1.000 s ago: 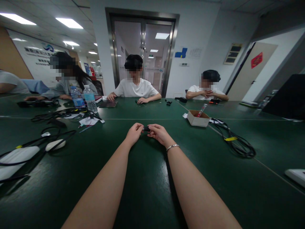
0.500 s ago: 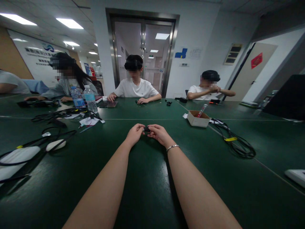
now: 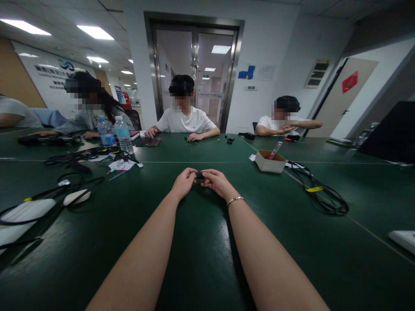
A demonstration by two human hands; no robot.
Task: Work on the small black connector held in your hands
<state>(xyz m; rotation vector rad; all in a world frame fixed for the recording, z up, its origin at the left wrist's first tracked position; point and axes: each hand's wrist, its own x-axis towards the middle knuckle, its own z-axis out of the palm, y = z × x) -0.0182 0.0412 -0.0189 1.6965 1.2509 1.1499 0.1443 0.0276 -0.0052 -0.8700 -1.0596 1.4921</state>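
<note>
A small black object (image 3: 199, 176) is pinched between my two hands over the middle of the green table (image 3: 201, 242); its kind is too small to make out. My left hand (image 3: 184, 182) grips its left end between thumb and fingers. From the other side, my right hand (image 3: 218, 181) has thumb and fingers closed on its right end. A silver bracelet (image 3: 235, 200) circles my right wrist. Most of the object is covered by my fingertips.
Right of my hands stand a small open box (image 3: 270, 166) and a coiled black cable (image 3: 324, 196). Two water bottles (image 3: 123, 134), tangled cables and a white mouse (image 3: 77, 197) lie to the left. Several people sit across the table, one facing me (image 3: 184, 116).
My hands and the small black object stay almost still. At the far right, a person's hands have lowered slightly from in front of the face.
</note>
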